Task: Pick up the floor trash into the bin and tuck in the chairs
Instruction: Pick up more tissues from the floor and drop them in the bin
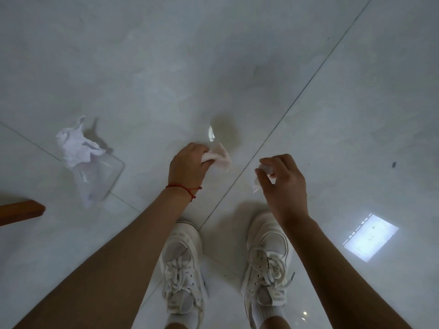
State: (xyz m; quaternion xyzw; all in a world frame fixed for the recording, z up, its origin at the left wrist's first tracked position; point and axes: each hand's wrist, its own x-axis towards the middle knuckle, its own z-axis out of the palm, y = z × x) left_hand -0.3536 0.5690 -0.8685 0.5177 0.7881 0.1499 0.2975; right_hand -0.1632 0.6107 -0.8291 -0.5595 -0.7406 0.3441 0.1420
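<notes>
Our left hand is curled tight around a white tissue, one corner poking out toward the floor. Our right hand is pinching a smaller crumpled scrap between thumb and fingers. Off to the left another crumpled tissue sits on the glossy tiles, near a wooden chair piece. White sneakers below.

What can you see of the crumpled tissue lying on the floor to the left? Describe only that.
The crumpled tissue is white, thin, soft-looking paper, bunched into uneven folds with a twisted point sticking up at its far end. It lies on the glossy pale tiled floor beside a tile joint, casting a shadow and a reflection. Neither hand touches it.
</notes>
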